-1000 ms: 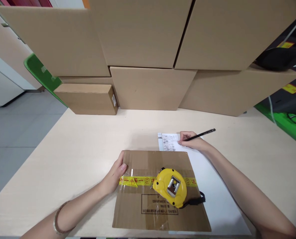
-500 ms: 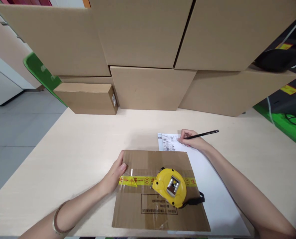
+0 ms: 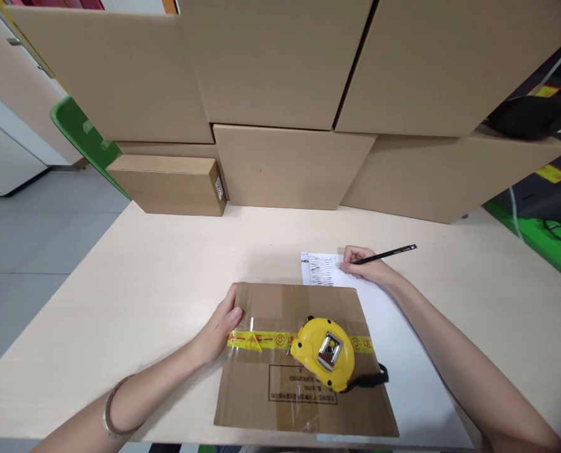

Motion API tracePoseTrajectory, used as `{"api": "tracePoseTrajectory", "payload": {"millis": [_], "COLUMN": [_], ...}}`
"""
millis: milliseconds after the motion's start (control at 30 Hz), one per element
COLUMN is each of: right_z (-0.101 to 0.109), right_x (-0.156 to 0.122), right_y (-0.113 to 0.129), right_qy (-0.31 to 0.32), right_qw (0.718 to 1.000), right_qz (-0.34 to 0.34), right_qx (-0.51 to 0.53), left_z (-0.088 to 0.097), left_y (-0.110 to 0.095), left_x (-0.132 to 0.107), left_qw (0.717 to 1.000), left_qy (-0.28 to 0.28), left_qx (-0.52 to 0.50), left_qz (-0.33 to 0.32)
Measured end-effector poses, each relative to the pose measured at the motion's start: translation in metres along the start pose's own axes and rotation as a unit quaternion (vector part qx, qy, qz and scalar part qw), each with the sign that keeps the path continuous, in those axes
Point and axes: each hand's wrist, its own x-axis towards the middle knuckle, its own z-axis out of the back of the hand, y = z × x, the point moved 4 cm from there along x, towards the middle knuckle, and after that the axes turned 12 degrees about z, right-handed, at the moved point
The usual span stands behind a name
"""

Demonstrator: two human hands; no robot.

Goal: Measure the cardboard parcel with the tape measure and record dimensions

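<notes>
A flat cardboard box [image 3: 266, 308] sealed with yellow smiley tape lies near the table's front edge. A yellow tape measure [image 3: 323, 352] with a metal clip and black strap rests on top of it. My left hand [image 3: 216, 330] lies on the box's left edge, thumb on top and fingers along the side. My right hand [image 3: 368, 269] is closed on a black pencil [image 3: 386, 254], its tip on a white printed sheet [image 3: 403, 371] that lies partly under the box's right side.
Large cardboard boxes [image 3: 289, 167] are stacked along the table's back edge, with a smaller carton [image 3: 167, 184] at the left. A green chair [image 3: 84, 139] stands behind at the left. Black gear and green items sit at the far right. The light wooden table [image 3: 133, 283] is bare at left.
The pencil has tilted slightly flatter in my right hand. The left hand, box and tape measure have stayed where they were.
</notes>
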Motion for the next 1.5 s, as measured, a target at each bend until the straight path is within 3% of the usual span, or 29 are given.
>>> {"api": "tracePoseTrajectory", "payload": {"millis": [300,500,633,733,800,867,933,1000,1200,1333,1500], "right_z": [0.005,-0.003,-0.009,-0.014,-0.025,-0.044,-0.063,-0.078,-0.099,-0.118,-0.152], "right_x": [-0.004,-0.006,-0.015,-0.037,-0.057,-0.077,-0.093,-0.102,-0.1,-0.069,-0.039], "right_y": [0.008,0.029,0.06,0.102,0.136,0.164,0.18,0.185,0.187,0.214,0.23], "right_qy": [-0.001,-0.018,-0.056,-0.072,-0.061,-0.031,-0.009,0.0,0.029,0.059,0.18], "right_qw": [0.991,0.939,0.908,0.911,0.914,0.896,0.877,0.883,0.949,0.944,0.92], "right_qz": [-0.05,-0.081,-0.071,-0.01,0.098,0.209,0.267,0.272,0.207,0.246,0.231], "right_qx": [-0.124,-0.334,-0.409,-0.407,-0.39,-0.392,-0.4,-0.383,-0.237,-0.213,-0.26], "left_z": [-0.001,-0.001,0.003,0.002,0.0,0.001,0.001,0.0,0.001,0.003,0.004], "left_y": [-0.002,0.0,-0.003,-0.008,-0.009,-0.009,-0.009,-0.01,-0.013,-0.007,0.0], "left_x": [0.002,0.0,-0.005,-0.007,-0.006,-0.005,-0.005,-0.005,-0.007,-0.004,0.0], "left_qw": [1.0,0.999,0.994,0.995,0.996,0.996,0.995,0.995,0.995,0.993,0.986], "left_qy": [0.0,-0.011,-0.074,-0.067,-0.049,-0.042,-0.031,-0.02,-0.007,-0.009,-0.008], "left_qx": [-0.006,-0.037,-0.072,-0.028,-0.02,-0.044,-0.067,-0.075,-0.078,-0.104,-0.168], "left_qz": [-0.014,-0.01,-0.043,-0.069,-0.069,-0.07,-0.072,-0.069,-0.069,-0.046,-0.007]}}
